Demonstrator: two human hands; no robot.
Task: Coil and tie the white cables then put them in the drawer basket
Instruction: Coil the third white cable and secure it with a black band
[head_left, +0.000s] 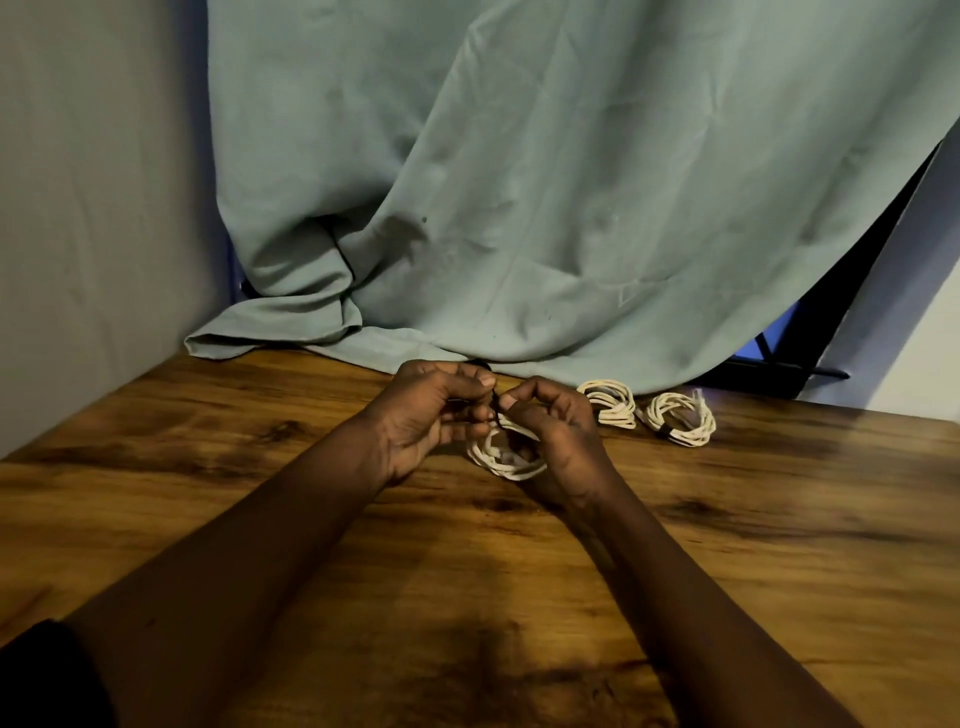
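A coiled white cable (501, 454) lies between my hands on the wooden table (727, 545). My left hand (431, 410) and my right hand (550, 431) meet above the coil, and both pinch a thin black tie (496, 408) that wraps the top of the coil. Two more coiled white cables lie to the right: one (610, 402) close to my right hand, the other (680, 418) with a black tie round it. No drawer basket is in view.
A grey-green cloth (519, 182) hangs behind the table and spills onto its far edge. A grey wall stands on the left, and a dark gap with a black bar (810, 371) shows at the right.
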